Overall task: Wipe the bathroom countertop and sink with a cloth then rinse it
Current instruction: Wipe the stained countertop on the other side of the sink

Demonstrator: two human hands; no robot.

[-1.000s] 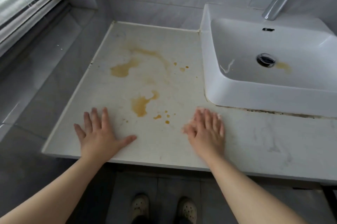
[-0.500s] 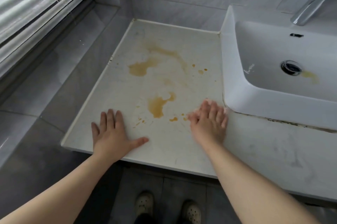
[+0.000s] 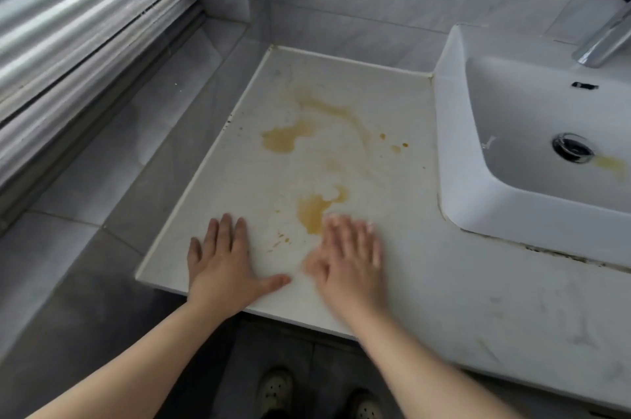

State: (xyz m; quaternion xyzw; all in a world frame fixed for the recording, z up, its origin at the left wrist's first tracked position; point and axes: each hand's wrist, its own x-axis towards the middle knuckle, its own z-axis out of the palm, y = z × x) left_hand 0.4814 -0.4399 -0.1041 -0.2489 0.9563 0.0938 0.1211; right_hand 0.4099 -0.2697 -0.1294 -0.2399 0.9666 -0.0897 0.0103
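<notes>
From the head view, the only one there is, no cloth shows anywhere, so I judge the wiping has not begun. The counter (image 3: 444, 299) is bare of tools and marked with yellow-brown spills.

The left hand (image 3: 222, 265) lies palm down near the counter's front edge, well apart from the sink (image 3: 454, 145), on its window side. Its fingers are straight and together, the thumb is spread toward the other hand, and it holds nothing. The right hand (image 3: 348, 265) lies between the left hand and the sink, also flat and empty. It is blurred, so I cannot say whether it presses the surface or only skims it. Its fingertips reach the near stain (image 3: 314, 210). Two flat, empty palms look to me like a person leaning in or feeling how dirty the surface is.

A far stain (image 3: 283, 140) sits toward the back wall, level with the sink's middle, with a few drops between it and the sink's wall. A basin stain (image 3: 611, 164) lies just beside the drain (image 3: 573, 147).

The counter's long axis runs along the back wall, from its window end past the sink's front. The sink looks rectangular, but it is cut off at the frame edge, so I cannot judge its long side. The tap (image 3: 604, 43) stands at the sink's back and points down into the basin.
</notes>
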